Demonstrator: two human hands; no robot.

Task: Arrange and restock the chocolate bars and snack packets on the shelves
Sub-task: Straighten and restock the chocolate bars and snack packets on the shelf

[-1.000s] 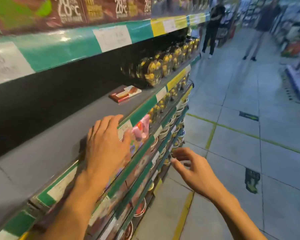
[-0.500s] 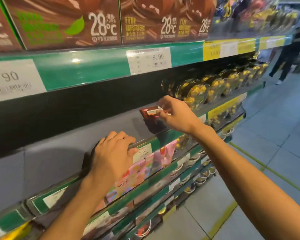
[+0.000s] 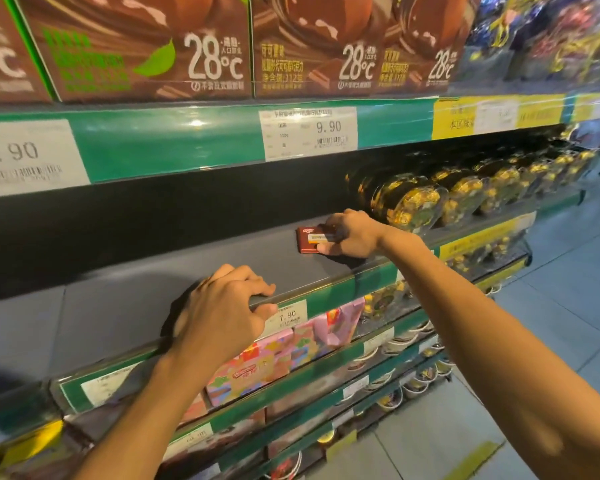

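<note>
Since half a second ago the right hand (image 3: pixel 352 233) has barely shifted; it stays curled on the small chocolate bar (image 3: pixel 310 240), and a full second back that hand was down by the lower shelves while the bar lay alone on the shelf. The bar is a flat, glossy brown-red rectangle with a pale orange label strip, tilted up on its edge, fingers over its right end and the thumb beneath. It sits on the grey shelf (image 3: pixel 118 306), a smooth matte board, towards its front and just left of the clear plastic tubs (image 3: pixel 411 202) of gold-foil sweets. The left hand (image 3: pixel 222 313) is well apart from the bar, lower and to the left, its fingers hooked over the shelf's front rail (image 3: pixel 329 292), a shiny green strip under clear plastic, with the thumb pressing beside the white 7.90 price tag (image 3: pixel 290 315). Below hang pink patterned packets (image 3: pixel 257 368); above stand brown cardboard boxes (image 3: pixel 146 46).
</note>
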